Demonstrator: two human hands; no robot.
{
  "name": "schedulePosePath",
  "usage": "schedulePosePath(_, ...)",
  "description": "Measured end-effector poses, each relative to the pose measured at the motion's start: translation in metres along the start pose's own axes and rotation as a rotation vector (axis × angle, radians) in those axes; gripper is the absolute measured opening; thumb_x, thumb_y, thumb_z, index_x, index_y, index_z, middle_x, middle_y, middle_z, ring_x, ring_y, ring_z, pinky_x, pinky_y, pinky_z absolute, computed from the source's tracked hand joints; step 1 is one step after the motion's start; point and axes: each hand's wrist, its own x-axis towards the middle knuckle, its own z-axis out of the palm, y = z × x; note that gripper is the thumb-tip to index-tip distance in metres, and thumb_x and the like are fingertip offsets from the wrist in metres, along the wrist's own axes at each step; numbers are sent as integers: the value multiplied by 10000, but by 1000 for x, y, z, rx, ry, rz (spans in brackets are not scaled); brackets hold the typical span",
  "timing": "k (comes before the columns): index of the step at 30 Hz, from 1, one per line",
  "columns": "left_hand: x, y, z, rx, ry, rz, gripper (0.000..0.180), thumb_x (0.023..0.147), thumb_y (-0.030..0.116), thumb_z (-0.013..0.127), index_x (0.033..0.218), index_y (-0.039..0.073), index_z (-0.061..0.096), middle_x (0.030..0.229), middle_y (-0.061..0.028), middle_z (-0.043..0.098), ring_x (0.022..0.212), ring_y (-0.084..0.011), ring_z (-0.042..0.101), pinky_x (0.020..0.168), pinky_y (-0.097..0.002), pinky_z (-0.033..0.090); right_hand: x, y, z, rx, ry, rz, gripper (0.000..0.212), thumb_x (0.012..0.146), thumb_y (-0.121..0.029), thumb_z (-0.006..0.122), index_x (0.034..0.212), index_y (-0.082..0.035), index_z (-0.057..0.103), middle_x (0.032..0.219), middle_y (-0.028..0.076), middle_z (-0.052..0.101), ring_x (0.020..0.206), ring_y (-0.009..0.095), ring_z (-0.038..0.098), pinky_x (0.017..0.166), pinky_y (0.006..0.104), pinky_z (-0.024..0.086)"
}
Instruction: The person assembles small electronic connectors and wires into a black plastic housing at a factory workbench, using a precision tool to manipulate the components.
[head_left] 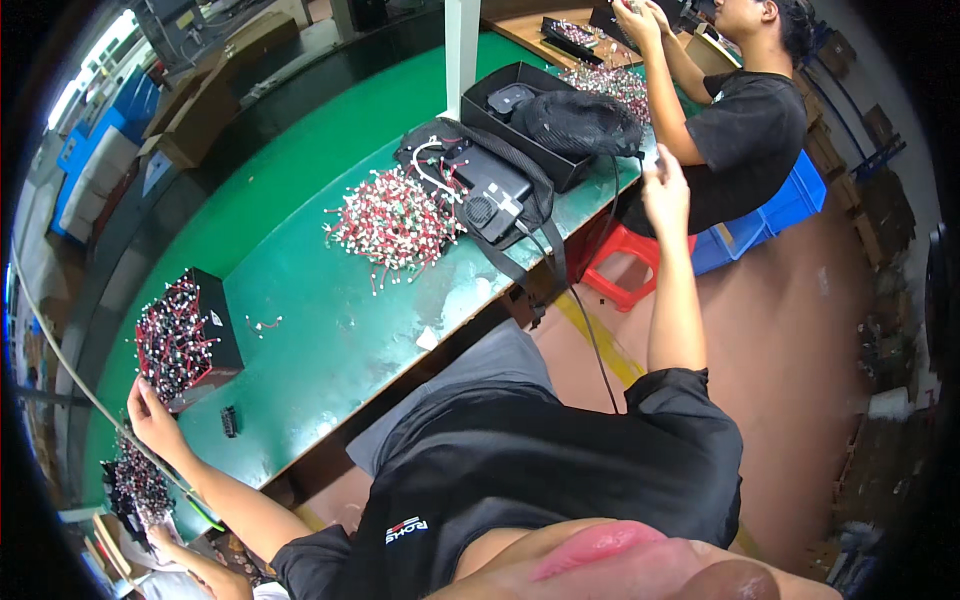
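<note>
1. Here, over a green worktop (310,370), I have the left hand (155,425) at the near corner of an open black box (218,330), fingers bent; whether they pinch a wire, I cannot tell
2. Heaped in that box, toward the worktop's left end, are the short wires (175,340), red and black with small pale connectors
3. Out to the right, I have the right hand (665,195) raised, fingers bent, seen near a dark mesh bundle (585,122) in a black tray (550,165); I cannot tell whether it grasps anything
4. Beside the box lie a lone wire (265,325) and a small black block (229,422)
5. Farther along, a loose wire pile (390,220) sits next to a dark device (490,190) on a black bag (512,160)
6. At upper right, a co-worker (750,130) in black sits on a red stool (636,243), forearms raised
</note>
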Motion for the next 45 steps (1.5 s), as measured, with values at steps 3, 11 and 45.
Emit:
schedulePosePath(3, 1, 9, 3, 103, -13, 8, 343, 996, 264, 602, 1169, -25, 669, 1040, -93, 706, 917, -131, 620, 850, -273, 486, -44, -72, 10, 343, -324, 31, 455, 980, -173, 596, 1399, -18, 509, 737, -36, 508, 582, 50, 455, 545, 210, 377)
schedulePosePath(11, -4, 15, 9, 94, -12, 40, 341, 992, 267, 614, 1187, -10, 662, 1022, -94, 704, 909, -136, 622, 832, -273, 487, -111, -153, 59, 805, -759, 70, 636, 961, -72, 573, 1517, -7, 272, 738, 14, 529, 590, 91, 515, 568, 247, 430)
schedulePosePath(45, -4, 3, -3, 404, 270, 355, 213, 918, 186, 652, 1104, 117, 728, 1017, -139, 697, 958, -315, 664, 867, -386, 510, -198, -190, 127, 737, -985, -187, 186, 976, -78, 595, 1101, 15, 696, 665, -55, 519, 559, 25, 419, 501, 196, 310)
